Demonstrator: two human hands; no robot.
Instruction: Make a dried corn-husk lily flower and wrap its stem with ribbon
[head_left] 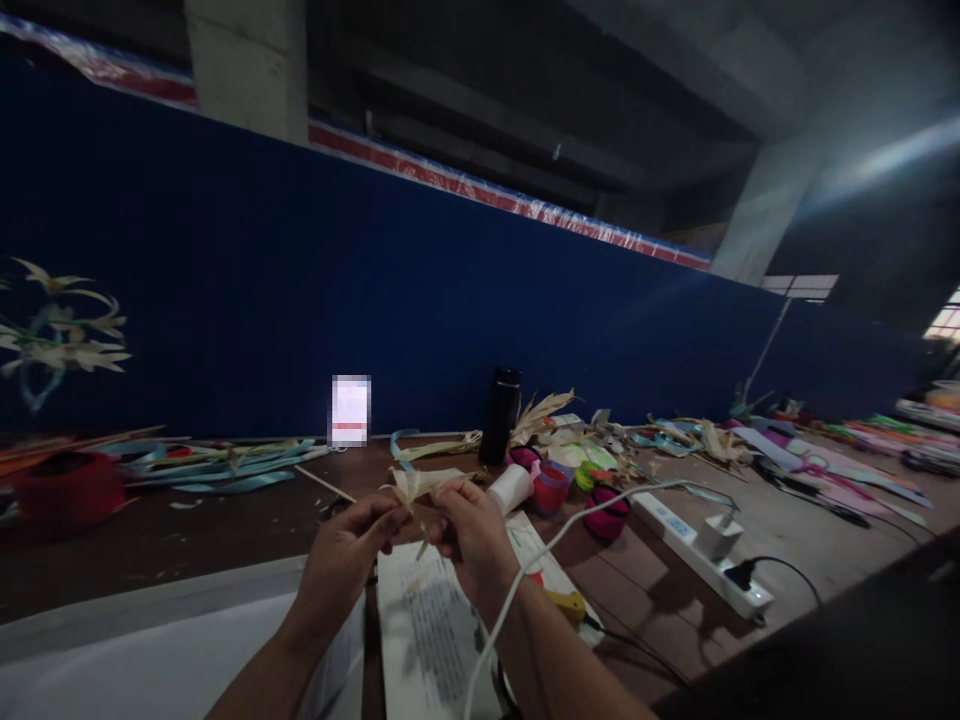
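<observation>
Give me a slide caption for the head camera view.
Both hands, left hand and right hand, pinch a pale folded straw-leaf flower above a brown wooden table.

my one camera rides on the head, facing forward and slightly down across the brown table (187, 540) toward the blue wall (300, 300), close above both hands, with no second view sharing anything.

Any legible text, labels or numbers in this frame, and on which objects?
No text can be read here.
Printed sheet under the hands: lines of print, too small and blurred.
White card against the blue wall: blurred, only a red band shows.
Power strip: blue marking, unreadable.
Red-and-white strip topping the wall: no legible lettering.
</observation>
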